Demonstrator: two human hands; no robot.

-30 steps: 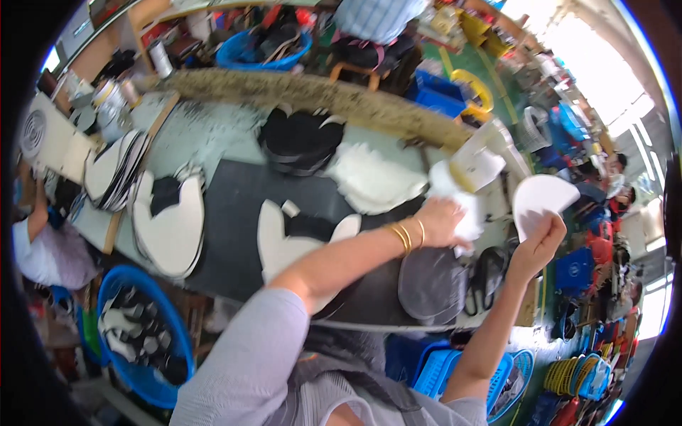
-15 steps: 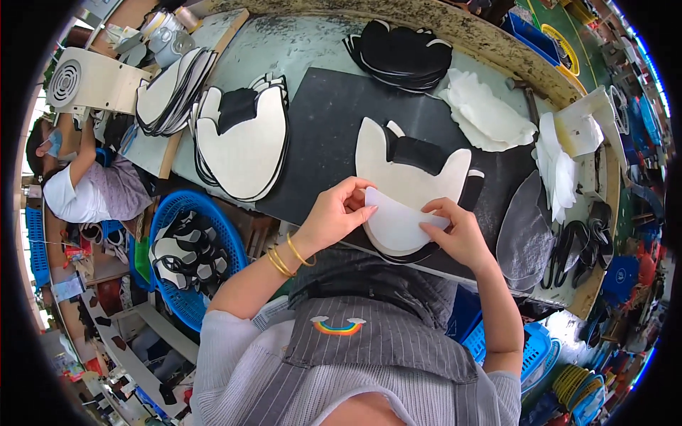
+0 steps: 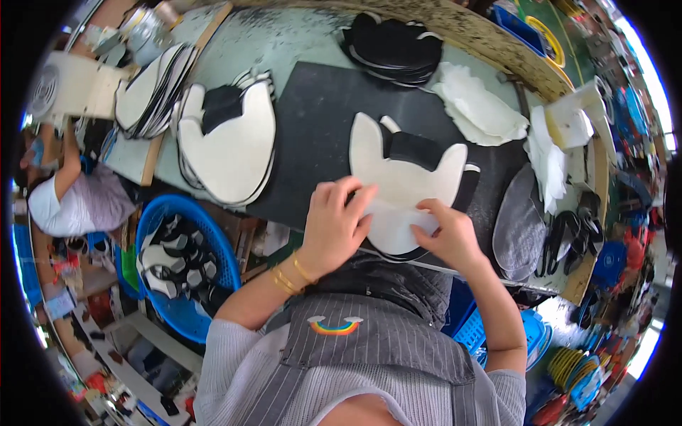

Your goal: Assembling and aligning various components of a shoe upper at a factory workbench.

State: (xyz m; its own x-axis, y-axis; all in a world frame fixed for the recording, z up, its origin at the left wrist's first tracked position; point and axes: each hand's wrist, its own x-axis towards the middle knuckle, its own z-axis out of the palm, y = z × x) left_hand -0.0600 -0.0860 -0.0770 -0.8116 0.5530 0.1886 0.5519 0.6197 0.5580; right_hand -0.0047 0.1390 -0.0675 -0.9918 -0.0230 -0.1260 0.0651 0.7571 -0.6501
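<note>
A thin white curved piece (image 3: 398,226) lies over the rounded near end of a cream U-shaped shoe upper (image 3: 410,183), which rests on a stack with black pieces beneath. At the white piece's left end is my left hand (image 3: 337,226), its thumb and forefinger apart and slightly blurred. My right hand (image 3: 449,234) has thumb and forefinger on the white piece's right end. A black strip (image 3: 414,149) shows between the upper's two prongs.
On the table's left stand stacks of cream uppers (image 3: 231,160). Black pieces (image 3: 394,51) are piled at the far side. White sheets (image 3: 479,106), a dark oval piece (image 3: 521,231) and scissors (image 3: 550,248) lie right. A blue basket (image 3: 226,263) holds more pieces. A person (image 3: 82,202) works at left.
My left hand has loosened from the white piece's left end, its fingers spreading. The white piece now lies lower on the upper. My right hand stays at its right end.
</note>
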